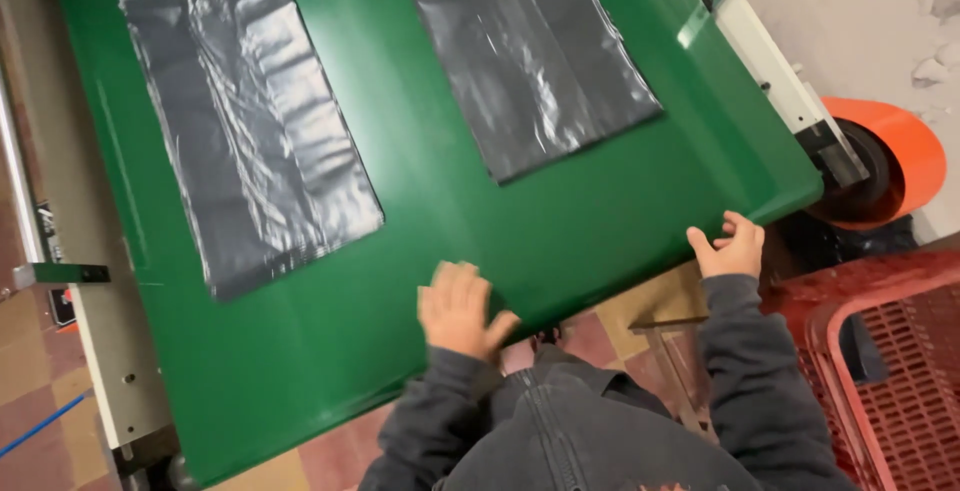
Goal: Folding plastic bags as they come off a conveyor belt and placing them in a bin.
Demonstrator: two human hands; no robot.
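Glossy crinkled black plastic sheets (250, 131)

Below the hands lies a checkered tile floor (40, 391) in tan and reddish squares. A red plastic crate (890, 351) stands to their right, an orange roller guard (905, 156) beyond it, near a pale rough wall (860, 11).

A green belt (560, 221) carries two glossy black bags (250, 141), beside a red latticed crate (890, 371).

Factory floor, green conveyor belt (560, 231) carrying flat grey plastic bags (250, 121), orange roller (905, 151) at its end, red plastic crate (890, 371) beside it
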